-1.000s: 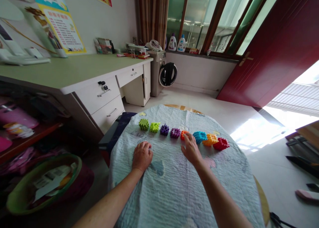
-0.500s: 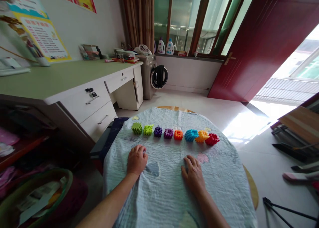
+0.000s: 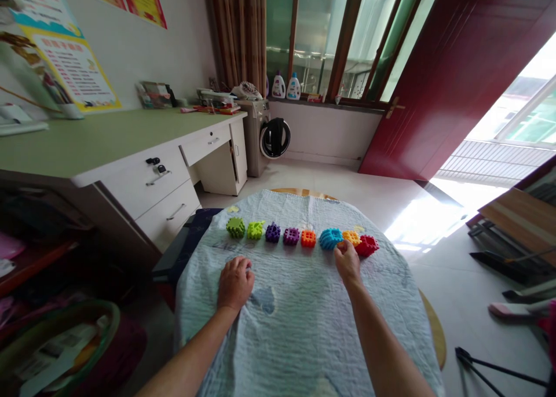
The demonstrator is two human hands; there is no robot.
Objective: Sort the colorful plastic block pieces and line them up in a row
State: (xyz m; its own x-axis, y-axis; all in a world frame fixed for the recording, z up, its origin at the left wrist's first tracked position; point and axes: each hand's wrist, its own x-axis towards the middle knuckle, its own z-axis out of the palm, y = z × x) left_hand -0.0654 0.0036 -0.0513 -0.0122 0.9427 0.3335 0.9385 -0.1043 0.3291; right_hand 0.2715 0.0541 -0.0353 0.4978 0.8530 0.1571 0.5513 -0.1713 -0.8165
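Toy blocks with knobbly, lattice sides stand in a row across the cloth. From left they are a dark green block (image 3: 235,227), a lime green block (image 3: 255,230), two purple blocks, of which one is the left purple block (image 3: 273,232), an orange block (image 3: 308,238), a blue block (image 3: 330,238), a yellow block (image 3: 351,236) and a red block (image 3: 368,245). My right hand (image 3: 348,265) has its fingers closed at the near side of the yellow block, beside the blue one; its fingertips are partly hidden. My left hand (image 3: 236,282) rests on the cloth, fingers loosely bent, holding nothing.
A pale blue cloth (image 3: 295,316) covers the round table. At left stand a desk (image 3: 108,136) with drawers and a tub (image 3: 108,327) on the floor. A washing machine (image 3: 256,136) is beyond the table, and a black stand (image 3: 486,365) at right.
My right hand has moved forward from the cloth to the yellow block and closed its fingers there. My left hand stays in place. The view has shifted slightly.
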